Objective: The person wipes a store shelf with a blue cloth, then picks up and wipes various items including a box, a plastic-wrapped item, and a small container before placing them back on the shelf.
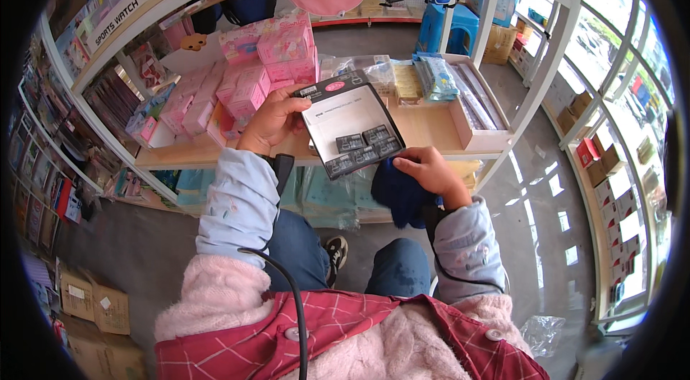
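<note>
My left hand (276, 118) grips the upper left edge of a shallow black cardboard display box (340, 113) with a white inside. The box is tilted towards me above the shelf's front edge. Several small black printed boxes (364, 154) lie gathered in its lower end, and the upper part of its floor is bare. A bunched dark blue cloth (400, 194) hangs from my right hand (435, 172), pinched between thumb and fingers at the box's lower right corner. Whether the right fingers also touch the box, I cannot tell.
On the wooden shelf (426, 129) stand stacked pink boxes (285, 51), blue plastic packets (437, 78) and an open carton of long packs (509, 138). A white shelf post (544, 67) rises at right. Plastic-wrapped goods (323, 191) lie below. A black cable (294, 294) crosses my front.
</note>
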A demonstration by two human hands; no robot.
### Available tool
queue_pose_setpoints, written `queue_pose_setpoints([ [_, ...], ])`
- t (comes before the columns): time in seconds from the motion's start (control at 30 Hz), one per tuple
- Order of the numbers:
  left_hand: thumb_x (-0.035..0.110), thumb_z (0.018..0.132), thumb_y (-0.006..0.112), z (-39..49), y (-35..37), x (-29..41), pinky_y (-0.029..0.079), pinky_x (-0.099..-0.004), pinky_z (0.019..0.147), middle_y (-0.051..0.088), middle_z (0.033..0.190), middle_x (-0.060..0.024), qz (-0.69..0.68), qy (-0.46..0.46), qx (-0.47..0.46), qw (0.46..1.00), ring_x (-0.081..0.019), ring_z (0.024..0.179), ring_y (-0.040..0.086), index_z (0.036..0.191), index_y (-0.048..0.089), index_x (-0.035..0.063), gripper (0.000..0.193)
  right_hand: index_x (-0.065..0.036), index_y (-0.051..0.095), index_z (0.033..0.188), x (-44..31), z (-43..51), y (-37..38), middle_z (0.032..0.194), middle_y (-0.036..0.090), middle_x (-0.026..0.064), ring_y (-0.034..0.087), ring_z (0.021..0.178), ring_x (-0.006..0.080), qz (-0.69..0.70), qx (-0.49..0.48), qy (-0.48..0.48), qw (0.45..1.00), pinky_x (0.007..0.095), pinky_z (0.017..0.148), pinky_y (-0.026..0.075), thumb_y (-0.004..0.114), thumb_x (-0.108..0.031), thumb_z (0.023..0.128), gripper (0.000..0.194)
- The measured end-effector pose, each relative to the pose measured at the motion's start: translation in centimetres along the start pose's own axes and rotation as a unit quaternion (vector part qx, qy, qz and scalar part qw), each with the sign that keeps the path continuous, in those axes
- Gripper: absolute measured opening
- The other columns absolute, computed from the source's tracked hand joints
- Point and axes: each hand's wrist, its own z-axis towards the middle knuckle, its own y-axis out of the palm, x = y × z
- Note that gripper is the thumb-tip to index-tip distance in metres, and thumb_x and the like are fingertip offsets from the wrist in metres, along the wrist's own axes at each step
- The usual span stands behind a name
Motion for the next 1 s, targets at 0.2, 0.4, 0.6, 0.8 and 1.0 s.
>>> queue_pose_setpoints([
  [0.2, 0.014, 0.082, 0.064, 1.0, 2.5, -0.8, 0.043, -0.0183, 0.044, 0.070, 0.090, -0.0036, 0.020, -0.008, -0.029, 0.999, -0.0075, 0.065, 0.064, 0.125, 0.060, -0.0005, 0.045, 0.001, 0.067, 0.116, -1.1, -4.3, 0.7, 0.095, 0.064, 0.0046, 0.057, 0.083, 0.0123, 0.375, 0.076, 0.132, 0.914, 0.0271, 0.077, 0.045, 0.048, -0.048, 0.101, 0.055],
  [0.4, 0.021, 0.091, 0.066, 2.9, 5.2, -4.8, 0.045, -0.0221, 0.047, 0.063, 0.071, -0.0006, -0.025, -0.052, 0.046, 0.997, -0.0082, 0.054, 0.056, 0.111, 0.067, 0.0034, 0.026, 0.005, 0.067, 0.110, -2.4, -5.7, 1.7, 0.097, 0.066, 0.0053, 0.058, 0.084, 0.0129, 0.328, 0.156, 0.133, 0.922, 0.0247, 0.077, 0.046, 0.059, -0.036, 0.096, 0.044],
  [0.6, 0.035, 0.079, 0.075, 0.6, 0.0, -7.0, 0.056, -0.0405, 0.073, 0.068, 0.107, -0.0247, 0.491, 0.051, 0.285, 0.822, -0.0314, 0.079, 0.071, 0.121, 0.060, -0.0049, 0.060, 0.008, 0.067, 0.108, -2.3, -9.5, -0.7, 0.098, 0.071, 0.0123, 0.066, 0.087, 0.0173, 0.442, 0.194, 0.118, 0.868, 0.0268, 0.081, 0.052, 0.059, -0.025, 0.095, 0.036],
  [0.8, 0.028, 0.083, 0.070, 1.7, -0.6, -8.6, 0.058, -0.0402, 0.063, 0.067, 0.109, -0.0261, 0.508, -0.070, 0.259, 0.818, -0.0329, 0.081, 0.072, 0.130, 0.052, -0.0049, 0.060, 0.008, 0.066, 0.111, -1.7, -9.4, -0.9, 0.100, 0.071, 0.0120, 0.067, 0.086, 0.0173, 0.416, 0.176, 0.102, 0.886, 0.0271, 0.080, 0.053, 0.058, -0.028, 0.097, 0.039],
  [1.0, 0.011, 0.086, 0.066, 0.7, -0.2, -9.1, 0.052, -0.0370, 0.045, 0.069, 0.085, -0.0198, 0.366, -0.049, 0.207, 0.906, -0.0236, 0.052, 0.066, 0.127, 0.052, -0.0054, 0.047, 0.008, 0.065, 0.111, -1.8, -6.2, 0.2, 0.101, 0.070, 0.0097, 0.064, 0.089, 0.0152, 0.432, 0.187, 0.097, 0.877, 0.0251, 0.080, 0.050, 0.059, -0.028, 0.097, 0.039],
])
